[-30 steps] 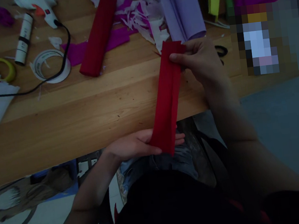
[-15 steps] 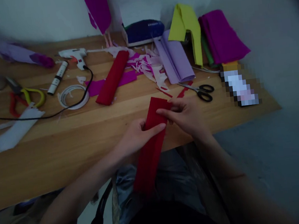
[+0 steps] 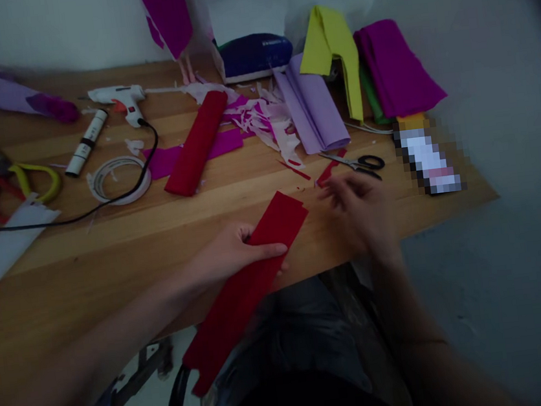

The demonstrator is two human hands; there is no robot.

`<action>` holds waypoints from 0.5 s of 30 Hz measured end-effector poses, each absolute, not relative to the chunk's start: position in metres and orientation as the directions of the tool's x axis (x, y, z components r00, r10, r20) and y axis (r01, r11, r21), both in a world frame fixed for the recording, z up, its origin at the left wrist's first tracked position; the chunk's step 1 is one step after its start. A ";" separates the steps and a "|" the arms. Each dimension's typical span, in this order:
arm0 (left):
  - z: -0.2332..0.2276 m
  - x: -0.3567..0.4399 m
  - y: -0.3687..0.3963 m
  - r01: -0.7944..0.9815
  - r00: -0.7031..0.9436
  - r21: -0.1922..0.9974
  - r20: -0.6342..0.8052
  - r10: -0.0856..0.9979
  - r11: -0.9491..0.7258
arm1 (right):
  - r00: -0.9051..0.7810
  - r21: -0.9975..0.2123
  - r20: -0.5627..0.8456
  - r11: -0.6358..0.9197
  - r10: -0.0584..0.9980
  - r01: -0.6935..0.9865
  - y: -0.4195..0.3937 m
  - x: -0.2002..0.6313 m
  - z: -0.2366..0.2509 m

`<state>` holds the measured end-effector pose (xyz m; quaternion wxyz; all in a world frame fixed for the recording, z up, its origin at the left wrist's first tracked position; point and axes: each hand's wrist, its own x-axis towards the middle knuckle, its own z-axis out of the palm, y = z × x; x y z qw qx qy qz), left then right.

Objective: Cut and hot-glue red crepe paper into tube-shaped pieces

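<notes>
Red strip (image 3: 254,276) of folded crepe paper is lying across the front edge of the table (image 3: 111,260), its upper end resting on the wood and its lower end hanging down past the edge toward the lap. The left hand (image 3: 234,253) is gripping this strip near the upper part, the thumb pressing on top and the fingers curling under it. The right hand (image 3: 362,209) is hovering over the table just to the right of the strip, not touching it; it is blurred, the fingers are looking loosely spread and holding nothing, as far as I can tell. Just behind the right hand, scissors (image 3: 361,163) with black handles are lying on the wood, and small red scraps (image 3: 328,171) are lying beside them. Farther back, a red roll (image 3: 198,143) is lying over a purple piece (image 3: 168,160), next to a heap of pale shreds (image 3: 265,119). To the right of it, a lilac sheet (image 3: 313,110), a yellow sheet (image 3: 330,43) and a magenta sheet (image 3: 396,68) are resting near the wall. On the left side, a tape ring (image 3: 119,180), a glue gun (image 3: 116,98) with a black cord (image 3: 81,215), a white stick (image 3: 85,144) and pliers (image 3: 19,183) with red and yellow handles are lying well apart from the hands.
</notes>
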<state>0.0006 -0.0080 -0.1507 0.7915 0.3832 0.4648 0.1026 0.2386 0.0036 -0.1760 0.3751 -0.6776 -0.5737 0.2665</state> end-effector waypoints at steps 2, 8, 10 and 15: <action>-0.153 -0.006 -0.007 0.183 0.558 0.669 -0.674 0.484 0.721 | 0.312 -0.477 0.277 -0.152 0.909 0.866 0.014 0.271 -0.180; -0.161 -0.019 -0.004 0.246 0.615 0.704 -0.645 0.453 0.666 | 0.175 -0.224 0.132 -0.143 0.976 0.964 0.040 0.345 -0.187; -0.164 -0.021 -0.002 0.270 0.651 0.750 -0.604 0.459 0.604 | 0.110 -0.191 0.091 -0.091 0.990 0.977 0.043 0.356 -0.186; -0.168 -0.024 0.002 0.246 0.664 0.795 -0.555 0.501 0.555 | -0.018 -0.174 -0.038 0.011 0.999 0.985 0.034 0.361 -0.169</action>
